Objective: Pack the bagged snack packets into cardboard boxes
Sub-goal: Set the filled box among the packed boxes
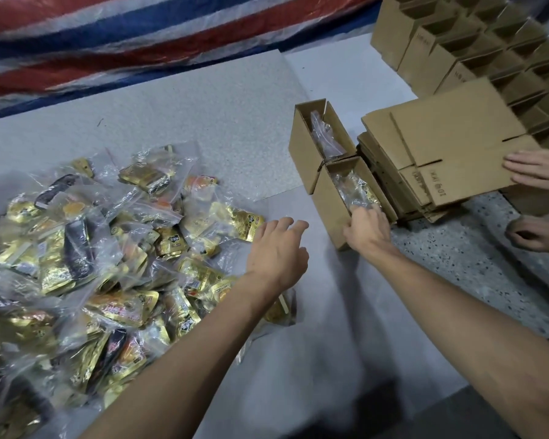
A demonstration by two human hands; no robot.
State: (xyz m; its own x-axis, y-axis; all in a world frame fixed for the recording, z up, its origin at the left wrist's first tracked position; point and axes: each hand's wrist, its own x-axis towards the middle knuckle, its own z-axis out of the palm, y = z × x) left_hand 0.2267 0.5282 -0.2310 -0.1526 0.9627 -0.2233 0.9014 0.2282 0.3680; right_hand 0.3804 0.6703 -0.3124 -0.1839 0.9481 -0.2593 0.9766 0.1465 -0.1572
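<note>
- The left hand (278, 248) hovers palm down over the right edge of the pile of bagged snack packets (86, 255). Its fingers are spread and loosely extended, and it holds nothing.
- The pile covers the left part of the grey sheet (235, 99): clear zip bags, each stuffed with gold, black and orange foil packets, heaped and overlapping.
- The right hand (366, 229) reaches to the near end of the near box (330, 213), with the thumb on the outside of the wall and the fingers over the rim onto the bag (352, 188) inside. Whether it grips the bag or only presses it, I cannot tell.
- The near box stands open-topped at the right edge of the grey sheet, its bag upright inside.
- The far box (305, 150) touches the near one end to end, also open, with another clear bag (325, 137) in it.
- Just beside both boxes, on the speckled floor (457, 248), lies a stack of flat cartons (390, 179).
- Another person's hand (539, 172) rests flat on a flattened carton (457, 137) tilted over that stack; a second hand (533, 232) is curled below it.
- Rows of open empty boxes (425, 49) fill the far right corner.
- A red, white and blue striped tarp (140, 33) runs along the far edge.
</note>
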